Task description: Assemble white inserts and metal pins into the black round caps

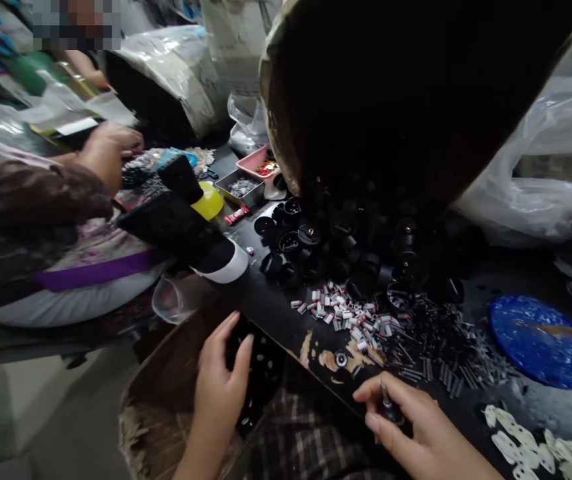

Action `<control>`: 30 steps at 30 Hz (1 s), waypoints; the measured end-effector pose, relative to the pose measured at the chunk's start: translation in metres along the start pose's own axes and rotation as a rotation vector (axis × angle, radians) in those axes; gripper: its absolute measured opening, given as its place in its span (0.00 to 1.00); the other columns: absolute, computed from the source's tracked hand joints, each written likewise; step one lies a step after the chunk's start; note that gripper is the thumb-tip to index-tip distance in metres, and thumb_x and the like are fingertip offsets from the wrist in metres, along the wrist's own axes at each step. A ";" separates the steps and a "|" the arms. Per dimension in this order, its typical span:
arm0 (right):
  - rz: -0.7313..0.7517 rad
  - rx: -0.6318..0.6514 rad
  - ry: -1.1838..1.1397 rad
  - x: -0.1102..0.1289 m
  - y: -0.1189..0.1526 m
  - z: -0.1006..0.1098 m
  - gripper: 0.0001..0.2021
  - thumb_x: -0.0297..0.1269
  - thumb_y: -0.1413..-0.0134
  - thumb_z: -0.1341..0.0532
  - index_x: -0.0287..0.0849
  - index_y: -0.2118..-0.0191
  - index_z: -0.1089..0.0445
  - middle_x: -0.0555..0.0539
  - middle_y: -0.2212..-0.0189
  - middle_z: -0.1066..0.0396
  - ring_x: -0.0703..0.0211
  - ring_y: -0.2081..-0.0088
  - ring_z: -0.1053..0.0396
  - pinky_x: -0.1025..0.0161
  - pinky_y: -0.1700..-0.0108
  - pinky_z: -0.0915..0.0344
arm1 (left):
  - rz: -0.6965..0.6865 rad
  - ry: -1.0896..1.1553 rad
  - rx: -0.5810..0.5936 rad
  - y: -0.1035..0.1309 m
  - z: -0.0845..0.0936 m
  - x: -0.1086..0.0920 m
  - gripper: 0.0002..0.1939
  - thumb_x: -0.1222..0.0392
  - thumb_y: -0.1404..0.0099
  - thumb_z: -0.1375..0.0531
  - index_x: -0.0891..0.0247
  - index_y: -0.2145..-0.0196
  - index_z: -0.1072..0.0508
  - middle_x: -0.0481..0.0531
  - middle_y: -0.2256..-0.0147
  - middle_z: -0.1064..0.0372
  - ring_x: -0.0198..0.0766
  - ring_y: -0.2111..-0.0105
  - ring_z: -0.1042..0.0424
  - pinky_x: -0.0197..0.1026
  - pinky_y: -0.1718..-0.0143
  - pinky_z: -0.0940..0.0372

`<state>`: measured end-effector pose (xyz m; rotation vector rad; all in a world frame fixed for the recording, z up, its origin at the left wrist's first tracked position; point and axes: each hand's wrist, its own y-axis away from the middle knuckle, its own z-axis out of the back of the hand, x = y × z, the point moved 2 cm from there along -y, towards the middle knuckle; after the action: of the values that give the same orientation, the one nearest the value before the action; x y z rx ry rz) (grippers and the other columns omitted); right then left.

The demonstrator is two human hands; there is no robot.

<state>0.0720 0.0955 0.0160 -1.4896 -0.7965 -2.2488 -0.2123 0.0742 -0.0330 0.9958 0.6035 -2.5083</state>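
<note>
My left hand (222, 377) hangs over an open cardboard box (161, 400), thumb and fingers spread with nothing between them. At the table's near edge, my right hand (411, 417) pinches a small dark part with a thin metal pin (387, 400); its exact kind is unclear. Just beyond that hand lie a small ring-shaped piece (341, 359), a heap of small white cylinders with red ends (346, 313) and a pile of thin dark pins and springs (436, 340). Behind these, many round black plastic housings (309, 233) spill across the table.
A large dark-mouthed container (276, 100) leans over the housings. To the right are a blue lid with a stick across it (541, 340) and flat cream-coloured pieces (521, 440). A co-worker's hand (111, 143) works at left, past a pink tray (259, 163) and a metal tray (246, 190).
</note>
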 end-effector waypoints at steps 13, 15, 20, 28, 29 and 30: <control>-0.025 -0.210 -0.081 0.000 0.012 0.017 0.09 0.40 0.42 0.41 0.47 0.56 0.33 0.52 0.67 0.31 0.61 0.65 0.33 0.64 0.62 0.39 | -0.362 0.170 0.053 0.002 -0.057 -0.081 0.09 0.61 0.38 0.38 0.57 0.59 0.29 0.56 0.50 0.34 0.48 0.46 0.36 0.52 0.46 0.39; -0.058 -0.249 -0.091 -0.001 0.010 0.021 0.11 0.44 0.44 0.38 0.45 0.58 0.34 0.53 0.69 0.32 0.62 0.67 0.35 0.65 0.64 0.40 | -0.550 0.236 0.235 0.040 -0.055 -0.099 0.13 0.65 0.39 0.38 0.52 0.57 0.28 0.52 0.50 0.33 0.45 0.48 0.34 0.50 0.44 0.39; -0.052 -0.314 0.131 -0.001 0.011 0.028 0.04 0.36 0.41 0.42 0.43 0.67 0.36 0.53 0.71 0.33 0.64 0.68 0.36 0.66 0.65 0.41 | -0.070 0.601 0.526 0.075 -0.067 -0.108 0.20 0.61 0.35 0.42 0.47 0.46 0.33 0.52 0.43 0.35 0.47 0.47 0.32 0.48 0.51 0.30; -0.005 -0.372 0.803 0.004 -0.034 0.046 0.08 0.38 0.38 0.42 0.43 0.57 0.29 0.45 0.60 0.26 0.52 0.57 0.30 0.54 0.53 0.44 | 0.660 1.070 0.590 0.063 -0.082 -0.089 0.17 0.52 0.40 0.36 0.58 0.54 0.31 0.54 0.58 0.25 0.48 0.60 0.23 0.50 0.57 0.27; -0.013 -0.369 0.882 0.003 -0.041 0.047 0.08 0.36 0.38 0.42 0.41 0.57 0.29 0.43 0.60 0.26 0.49 0.57 0.30 0.52 0.52 0.45 | 0.690 1.132 0.580 0.064 -0.083 -0.091 0.17 0.53 0.39 0.36 0.58 0.54 0.32 0.54 0.56 0.26 0.49 0.58 0.23 0.51 0.54 0.29; -0.015 -0.355 0.918 0.003 -0.046 0.047 0.07 0.35 0.38 0.42 0.39 0.58 0.29 0.41 0.61 0.26 0.48 0.58 0.30 0.51 0.52 0.45 | 0.708 1.185 0.566 0.064 -0.083 -0.094 0.16 0.55 0.38 0.36 0.58 0.54 0.32 0.55 0.55 0.26 0.49 0.55 0.25 0.51 0.51 0.30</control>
<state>0.0795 0.1606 0.0204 -0.3934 -0.1228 -2.7643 -0.0712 0.0802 -0.0368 2.3740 -0.2353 -1.2697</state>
